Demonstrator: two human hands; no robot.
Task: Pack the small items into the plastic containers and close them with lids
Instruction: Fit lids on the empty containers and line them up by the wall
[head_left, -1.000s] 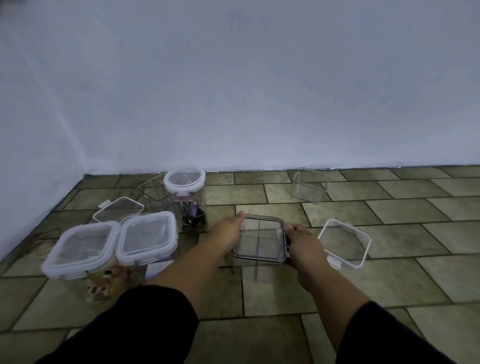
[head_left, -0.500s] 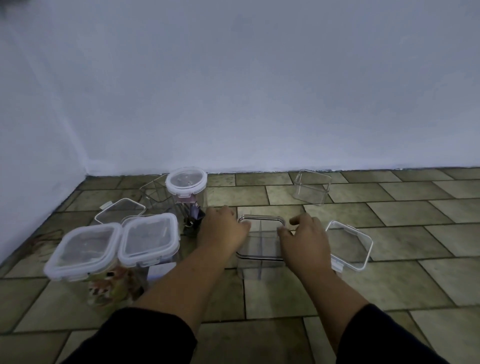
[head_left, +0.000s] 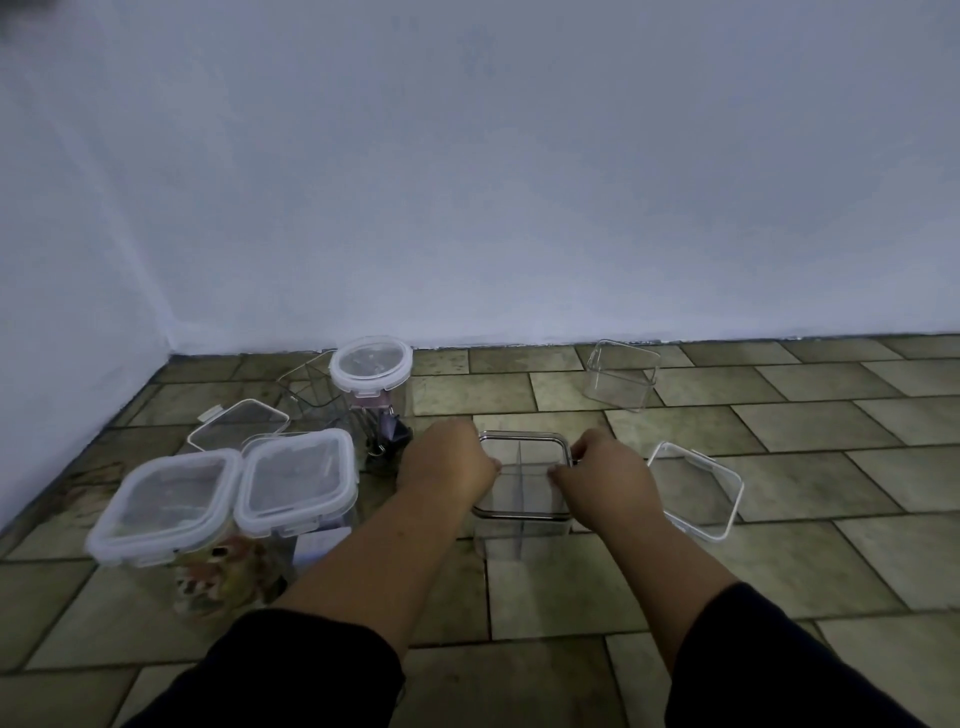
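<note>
Head view shows the clear container (head_left: 519, 535) standing on the floor (head_left: 571, 587) straight ahead of you, its dark-rimmed lid (head_left: 522, 483) seated on top. Your left hand (head_left: 447, 465) and right hand (head_left: 608, 480) flank it, fingers curled over opposite lid edges, probably to press the seal down evenly. A loose lid (head_left: 696, 491) lies just beside your right hand; two closed containers (head_left: 296, 478) stand left.

The left hand (head_left: 447, 463) and right hand (head_left: 609, 480) grip opposite edges of a dark-rimmed clear square lid (head_left: 522, 486) atop a clear plastic container (head_left: 519, 540) on the tiled floor (head_left: 571, 592).
</note>
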